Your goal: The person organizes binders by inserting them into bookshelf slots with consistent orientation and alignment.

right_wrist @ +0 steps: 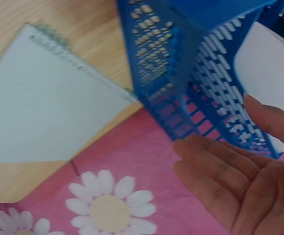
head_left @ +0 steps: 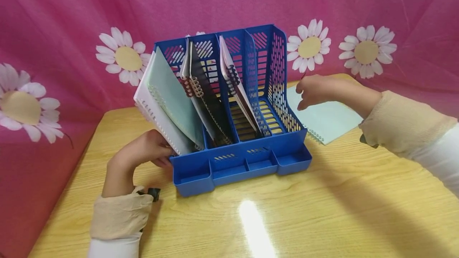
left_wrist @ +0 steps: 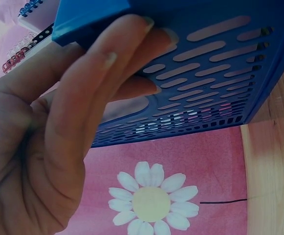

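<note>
A blue magazine file organizer stands on the table, with several spiral notebooks leaning in its slots. At its left side, my left hand grips the side wall near the front edge. The left wrist view shows my left hand with fingers bent against the perforated wall. My right hand hovers past the organizer's right wall, above a pale green spiral notebook lying on the table. In the right wrist view my right hand has loosely extended fingers and holds nothing.
Small front compartments run along the organizer's base. Its rightmost slot shows a bare slatted floor. Behind the wooden table hangs a pink cloth with large white daisies.
</note>
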`<state>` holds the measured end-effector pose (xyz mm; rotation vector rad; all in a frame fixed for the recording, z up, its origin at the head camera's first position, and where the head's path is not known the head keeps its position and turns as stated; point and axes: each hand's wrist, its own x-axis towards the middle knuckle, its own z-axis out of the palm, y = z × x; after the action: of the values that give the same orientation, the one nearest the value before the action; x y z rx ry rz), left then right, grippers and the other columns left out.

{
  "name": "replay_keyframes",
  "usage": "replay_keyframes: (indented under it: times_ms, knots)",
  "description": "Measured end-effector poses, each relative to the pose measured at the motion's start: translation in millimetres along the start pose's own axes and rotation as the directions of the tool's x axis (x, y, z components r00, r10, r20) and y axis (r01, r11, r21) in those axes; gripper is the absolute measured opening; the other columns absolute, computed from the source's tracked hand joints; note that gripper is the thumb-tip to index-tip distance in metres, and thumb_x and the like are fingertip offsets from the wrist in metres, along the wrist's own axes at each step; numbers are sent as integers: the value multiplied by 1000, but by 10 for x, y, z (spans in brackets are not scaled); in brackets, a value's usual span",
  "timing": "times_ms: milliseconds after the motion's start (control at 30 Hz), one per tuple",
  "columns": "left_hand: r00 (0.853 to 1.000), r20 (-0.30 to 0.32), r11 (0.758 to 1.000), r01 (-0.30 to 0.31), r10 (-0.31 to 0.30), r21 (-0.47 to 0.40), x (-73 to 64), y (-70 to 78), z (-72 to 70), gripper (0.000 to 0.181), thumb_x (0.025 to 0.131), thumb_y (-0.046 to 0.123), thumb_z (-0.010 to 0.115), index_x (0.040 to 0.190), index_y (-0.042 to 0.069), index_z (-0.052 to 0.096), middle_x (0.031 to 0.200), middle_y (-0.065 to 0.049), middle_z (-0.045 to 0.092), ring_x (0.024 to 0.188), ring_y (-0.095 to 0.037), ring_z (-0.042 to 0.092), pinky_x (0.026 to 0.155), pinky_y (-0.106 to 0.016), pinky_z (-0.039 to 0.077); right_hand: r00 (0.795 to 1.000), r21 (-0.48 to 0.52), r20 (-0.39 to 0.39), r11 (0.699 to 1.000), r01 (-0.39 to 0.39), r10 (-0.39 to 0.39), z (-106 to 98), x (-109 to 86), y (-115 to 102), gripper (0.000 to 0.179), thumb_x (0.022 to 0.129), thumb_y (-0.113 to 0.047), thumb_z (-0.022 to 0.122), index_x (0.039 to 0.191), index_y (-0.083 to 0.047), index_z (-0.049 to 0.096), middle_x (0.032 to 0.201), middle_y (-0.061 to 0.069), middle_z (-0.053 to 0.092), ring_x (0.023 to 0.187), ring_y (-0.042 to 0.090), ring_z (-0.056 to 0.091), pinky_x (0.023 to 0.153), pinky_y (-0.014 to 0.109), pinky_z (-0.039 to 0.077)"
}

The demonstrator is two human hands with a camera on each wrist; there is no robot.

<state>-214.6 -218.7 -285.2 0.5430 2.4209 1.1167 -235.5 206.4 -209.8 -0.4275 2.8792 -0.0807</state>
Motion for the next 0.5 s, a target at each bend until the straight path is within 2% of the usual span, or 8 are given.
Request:
replay_keyframes:
  times_ms: [233,367,500]
  knots:
    - [1000,1,1000,6,-6,15,-3,-4,3,30,86,8,61,109,-10,54,83,-15,68,68,-35,70,63,-44,59,1000,-8,11,1000,14,-14,189,-14,216,45,79,-11,73,111,17,57,104,30,63,91,38,64,81,48,54]
    - [1000,7,1000,8,-8,9,-4,-4,12,30,87,8,61,109,-10,55,83,-15,69,68,-35,70,63,-43,59,1000,7,14,1000,-21,21,319,46,273,45,78,-10,74,110,17,57,104,31,63,92,39,63,81,48,54]
    - [1000,7,1000,15,-15,0,-6,-9,13,31,86,9,61,110,-11,55,85,-16,69,69,-34,70,63,-41,59,999,-14,24,1000,-23,23,468,131,313,43,77,-10,74,107,17,58,104,32,62,91,38,63,81,48,54]
